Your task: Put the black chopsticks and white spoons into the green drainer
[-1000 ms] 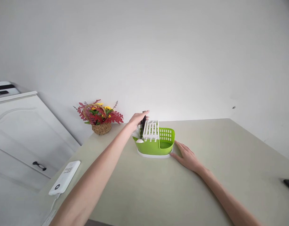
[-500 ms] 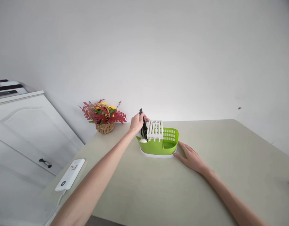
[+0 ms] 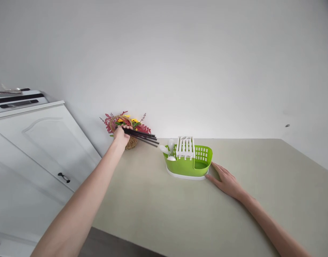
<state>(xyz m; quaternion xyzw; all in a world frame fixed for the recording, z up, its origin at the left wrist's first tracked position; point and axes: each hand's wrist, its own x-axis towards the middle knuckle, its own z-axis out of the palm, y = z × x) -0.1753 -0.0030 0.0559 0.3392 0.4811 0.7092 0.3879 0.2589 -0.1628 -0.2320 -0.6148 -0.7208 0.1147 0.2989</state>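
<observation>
My left hand [image 3: 121, 136] is closed around several black chopsticks [image 3: 142, 136], held up in the air left of a green utensil basket [image 3: 185, 166]. Their far ends point right and slightly down toward it. In the basket's left end stand several white spoons [image 3: 171, 144]. A white slotted rack [image 3: 185, 147] sits across its middle, and its right section shows a bare green floor. My right hand [image 3: 226, 181] lies open on the table, fingers stretched out, touching the basket's right end and white base [image 3: 186, 177].
Behind my left hand stands a wicker basket of red and yellow flowers [image 3: 131, 142], partly hidden. A white cabinet [image 3: 41, 146] with a dark handle is at the left of the table [image 3: 153, 207]. The wall rises right behind the table's far edge.
My left hand has drawn the chopsticks out of the basket and carried them left, tilting them nearly level. My right hand stays at the basket. The view has shifted left; the power bank is no longer seen.
</observation>
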